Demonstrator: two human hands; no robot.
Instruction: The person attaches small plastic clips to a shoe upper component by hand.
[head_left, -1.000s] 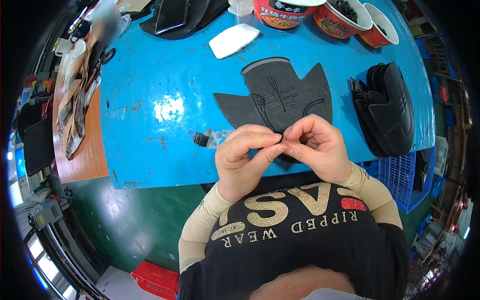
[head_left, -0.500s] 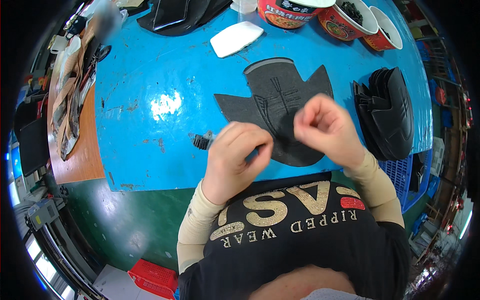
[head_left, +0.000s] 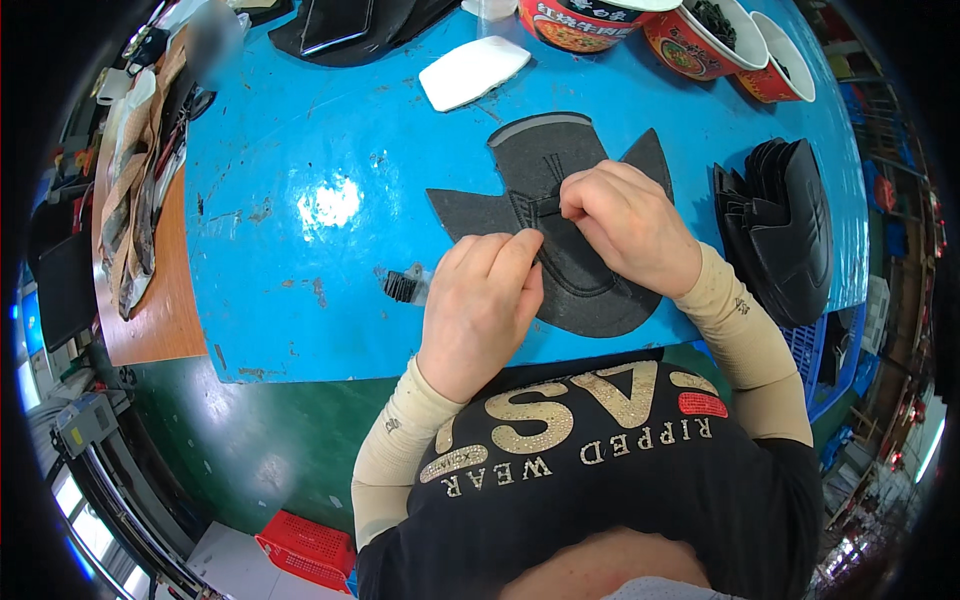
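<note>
A flat black shoe-upper-like piece with stitched lines, a grey-edged tab and two pointed wings lies on the blue table. My left hand is over its lower left part, thumb and fingers pinched together. My right hand hovers at its middle right, fingers curled into a pinch and covering part of the right wing. Whatever is between the fingertips of either hand is too small to make out. Beside my left hand, a small bundle of short black strips lies next to a clear scrap.
Similar black pieces stand folded in a stack at the right. A white pad lies beyond the work. Red-and-white paper bowls, some with black bits inside, line the far right. More black pieces lie at the far left.
My right hand has moved left and a little up onto the piece's middle. My left hand's fingers have come up and inward, so both pinches are closer together over the stitching.
</note>
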